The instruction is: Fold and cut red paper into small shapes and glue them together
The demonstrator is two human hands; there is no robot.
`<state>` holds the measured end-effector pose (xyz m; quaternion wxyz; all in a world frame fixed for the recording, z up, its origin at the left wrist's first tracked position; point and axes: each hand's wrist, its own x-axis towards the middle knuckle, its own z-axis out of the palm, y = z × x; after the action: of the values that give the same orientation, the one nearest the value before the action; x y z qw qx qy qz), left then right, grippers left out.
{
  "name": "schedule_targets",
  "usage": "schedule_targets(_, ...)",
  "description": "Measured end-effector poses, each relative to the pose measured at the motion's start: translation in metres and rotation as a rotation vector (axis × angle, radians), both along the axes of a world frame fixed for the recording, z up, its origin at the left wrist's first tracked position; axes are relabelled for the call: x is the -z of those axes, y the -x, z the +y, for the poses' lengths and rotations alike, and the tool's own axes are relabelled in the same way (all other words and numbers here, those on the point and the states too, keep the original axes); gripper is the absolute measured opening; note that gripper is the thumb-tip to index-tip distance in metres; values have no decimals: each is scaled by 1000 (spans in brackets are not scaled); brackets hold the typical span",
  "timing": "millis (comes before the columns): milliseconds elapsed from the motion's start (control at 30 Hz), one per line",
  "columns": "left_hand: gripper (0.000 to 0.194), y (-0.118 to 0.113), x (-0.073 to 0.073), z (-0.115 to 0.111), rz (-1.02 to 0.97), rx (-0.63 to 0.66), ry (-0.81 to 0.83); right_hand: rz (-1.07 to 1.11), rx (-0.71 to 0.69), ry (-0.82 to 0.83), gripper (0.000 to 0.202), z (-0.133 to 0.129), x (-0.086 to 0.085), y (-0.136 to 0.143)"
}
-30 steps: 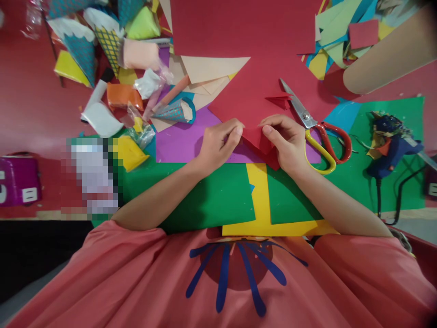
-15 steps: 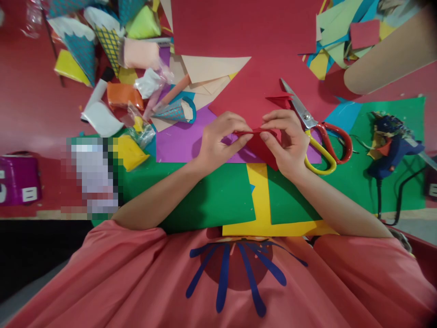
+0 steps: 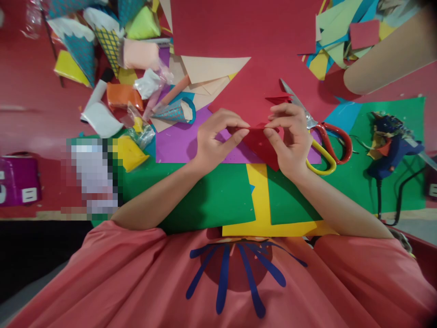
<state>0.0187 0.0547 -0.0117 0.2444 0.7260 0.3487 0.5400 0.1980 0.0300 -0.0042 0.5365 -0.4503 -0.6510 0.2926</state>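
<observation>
Between the fingertips of both hands is a small folded strip of red paper [image 3: 257,129], seen nearly edge-on. My left hand [image 3: 215,139] pinches its left end with thumb and forefinger. At the right end, my right hand [image 3: 290,139] pinches it in the same way, other fingers loosely curled. Beneath the hands lie a red sheet [image 3: 235,93], whose lower corner shows between them, and a purple sheet [image 3: 175,143]. Scissors [image 3: 342,148] with red and yellow handles rest just right of my right hand, beside a small folded red paper piece [image 3: 278,97].
A blue glue gun [image 3: 389,152] with its cable lies on green paper at right, below a cardboard tube [image 3: 385,54]. Paper scraps [image 3: 336,27] heap behind. At left are paper cones [image 3: 82,50], bagged clay packs [image 3: 124,95] and a yellow packet [image 3: 131,152].
Both hands have shifted slightly; my left fingertips moved a little left and my right hand a little right. The red paper strip now shows more between them. Everything else stays put.
</observation>
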Motion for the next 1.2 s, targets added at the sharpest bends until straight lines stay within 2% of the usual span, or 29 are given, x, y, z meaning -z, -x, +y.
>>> schedule_targets(133, 11, 0, 2, 1, -9, 1, 68, 17, 23, 42, 8, -1, -1, 1)
schedule_targets(333, 21, 1, 6, 1, 90, -37, 143, 9, 35, 40, 7, 0, 2, 0)
schedule_targets(433, 17, 1, 5, 1, 33, 0, 121, 12, 39, 54, 6, 1, 2, 0)
schedule_targets(533, 12, 0, 5, 2, -24, 51, 29, 6, 39, 61, 5, 2, 1, -1)
schedule_targets(700, 11, 0, 6, 2, 118, 76, -37, -24, -13, 167, 9, -1, -4, 1)
schedule_targets(867, 11, -1, 4, 0, 110, 119, -56, 34, -78, 223, 10, -3, -7, 6)
schedule_targets(1033, 20, -3, 0, 0, 28, 84, 90, 149, -52, 220, 16, 3, 4, 4)
schedule_targets(1200, 33, 0, 7, 1, 12, 53, 270, 202, -87, 268, 19, 10, 14, 0)
